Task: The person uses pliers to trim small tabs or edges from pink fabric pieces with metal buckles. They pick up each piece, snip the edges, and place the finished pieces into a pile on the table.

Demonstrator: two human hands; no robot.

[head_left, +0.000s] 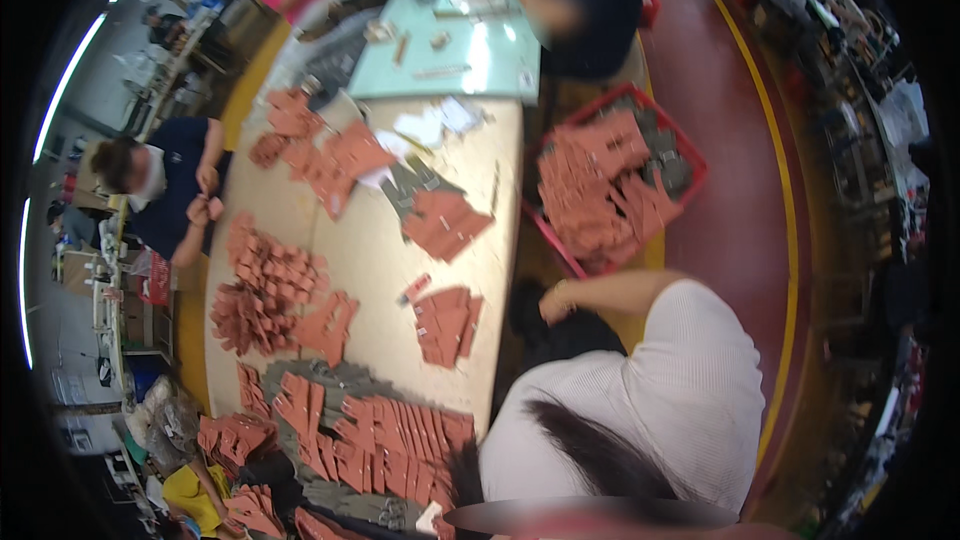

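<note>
My right forearm in a white ribbed short sleeve reaches leftward from the lower right. Beyond the table's right edge, my right hand point(556, 302) hangs low over dark cloth. Its fingers are blurred and partly hidden, so I cannot tell if they are closed on anything. My left hand does not show. Nearest to my right hand on the tabletop is a small stack of rust-orange cut fabric pieces point(446, 327), with a small red-and-white object point(413, 288) beside it. Rows of overlapping rust-orange pieces point(400, 435) lie at the near end over dark grey-green cloth point(345, 380).
A red crate point(690, 148) heaped with rust-orange and dark pieces stands right of the pale table point(370, 260). Bundled pieces point(265, 290) and a loose pile point(335, 160) lie on its left half. One co-worker point(180, 180) works at the left, another point(595, 10) by the mint-green tabletop point(450, 50).
</note>
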